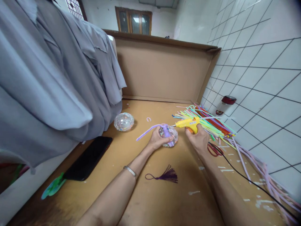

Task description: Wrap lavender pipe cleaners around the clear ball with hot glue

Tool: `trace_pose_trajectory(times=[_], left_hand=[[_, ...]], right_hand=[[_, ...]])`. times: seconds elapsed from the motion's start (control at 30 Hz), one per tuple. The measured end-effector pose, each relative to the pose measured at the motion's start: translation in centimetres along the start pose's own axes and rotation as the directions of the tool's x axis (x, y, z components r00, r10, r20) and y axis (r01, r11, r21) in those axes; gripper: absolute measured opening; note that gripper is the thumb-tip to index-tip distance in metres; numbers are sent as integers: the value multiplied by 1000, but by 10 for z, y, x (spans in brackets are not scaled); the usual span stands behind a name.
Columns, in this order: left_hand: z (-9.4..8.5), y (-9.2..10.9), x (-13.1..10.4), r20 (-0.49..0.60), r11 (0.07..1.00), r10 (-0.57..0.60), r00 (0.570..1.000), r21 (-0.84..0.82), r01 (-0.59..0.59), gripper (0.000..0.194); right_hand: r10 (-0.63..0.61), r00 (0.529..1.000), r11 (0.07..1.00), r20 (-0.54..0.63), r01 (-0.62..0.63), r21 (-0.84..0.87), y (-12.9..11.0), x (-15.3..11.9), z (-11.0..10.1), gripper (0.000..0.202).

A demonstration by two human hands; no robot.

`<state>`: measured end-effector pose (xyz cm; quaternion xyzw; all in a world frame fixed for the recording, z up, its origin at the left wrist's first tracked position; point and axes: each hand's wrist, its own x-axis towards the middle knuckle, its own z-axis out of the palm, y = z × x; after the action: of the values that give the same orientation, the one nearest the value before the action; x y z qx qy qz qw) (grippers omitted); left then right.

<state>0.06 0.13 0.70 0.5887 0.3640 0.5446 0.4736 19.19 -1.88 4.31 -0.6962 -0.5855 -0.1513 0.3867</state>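
My left hand (157, 138) is closed around a clear, speckled ball-like piece (174, 138) with purple pipe cleaners (166, 132) laid side by side across it. One loose purple end sticks out to the left over the table. In my right hand (197, 135) is a yellow hot glue gun (187, 124), fingers wrapped round its handle. Its metal nozzle points left and meets or nearly meets the upper right edge of the piece; I cannot tell whether they touch. A dark purple tassel (167, 174) lies on the table between my forearms.
A clear speckled bowl-like piece (124, 121) stands left, near hanging grey cloth (70, 75). A black phone (88, 158) lies front left. Bundled colourful pipe cleaners (211, 124), red-handled scissors (215, 150) and a black cord (244, 177) lie right. A cardboard panel (162, 69) stands behind.
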Motion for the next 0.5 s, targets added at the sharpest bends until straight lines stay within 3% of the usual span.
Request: trace_pose_trajectory(times=[0.5], left_hand=[[-2,-7,-1,61,998,26,998,63,-30,70]], right_hand=[[-50,994,989,95,63,-137,1,-4,-3,36]])
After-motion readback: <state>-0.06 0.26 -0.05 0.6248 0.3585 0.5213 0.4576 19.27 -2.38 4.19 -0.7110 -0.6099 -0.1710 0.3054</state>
